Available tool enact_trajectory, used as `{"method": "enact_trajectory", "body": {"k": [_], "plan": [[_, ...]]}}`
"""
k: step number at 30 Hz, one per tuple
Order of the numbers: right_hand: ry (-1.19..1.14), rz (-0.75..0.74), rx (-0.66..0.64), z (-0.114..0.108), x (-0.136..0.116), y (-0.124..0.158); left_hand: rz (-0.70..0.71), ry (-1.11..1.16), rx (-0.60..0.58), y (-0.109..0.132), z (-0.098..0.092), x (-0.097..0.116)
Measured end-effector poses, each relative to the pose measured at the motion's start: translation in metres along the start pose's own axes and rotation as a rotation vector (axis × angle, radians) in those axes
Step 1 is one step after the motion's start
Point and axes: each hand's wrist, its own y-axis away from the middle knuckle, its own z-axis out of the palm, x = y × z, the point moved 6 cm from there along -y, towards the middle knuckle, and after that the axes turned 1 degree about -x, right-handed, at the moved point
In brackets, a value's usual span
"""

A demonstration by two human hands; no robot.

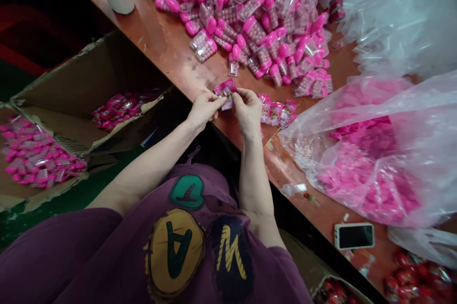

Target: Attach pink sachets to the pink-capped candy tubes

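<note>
Near the table's front edge, my left hand (203, 109) and my right hand (247, 106) meet at a small pink printed packet (225, 87). Thumbs and fingers of both hands pinch its lower part, so that part is mostly covered. Just right of my right hand lie several similar pink packets (276, 112) in a row on the table. Beyond my hands spreads a large heap of clear bottles with pink caps (255, 30), filled with small pink balls.
A clear bag of pink pieces (371, 170) and a white phone (354, 236) lie to the right on the brown table (171, 58). Clear plastic pieces (389, 23) pile up behind. Below left stand cardboard boxes (67, 80) of pink-capped items. Red wrapped items (417, 278) lie front right.
</note>
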Motion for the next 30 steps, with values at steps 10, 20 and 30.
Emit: {"method": "enact_trajectory", "body": {"k": [10,20,30], "plan": [[0.73,-0.118,0.102,-0.005,-0.012,-0.009,0.079,-0.156,0.037,-0.012,-0.009,-0.003],[0.569,-0.092,0.059,-0.012,-0.008,-0.017,0.484,-0.582,0.126,0.003,-0.013,0.025],[0.824,-0.133,0.127,-0.012,-0.01,-0.02,0.54,-1.029,-0.038,0.002,0.02,-0.001]]}}
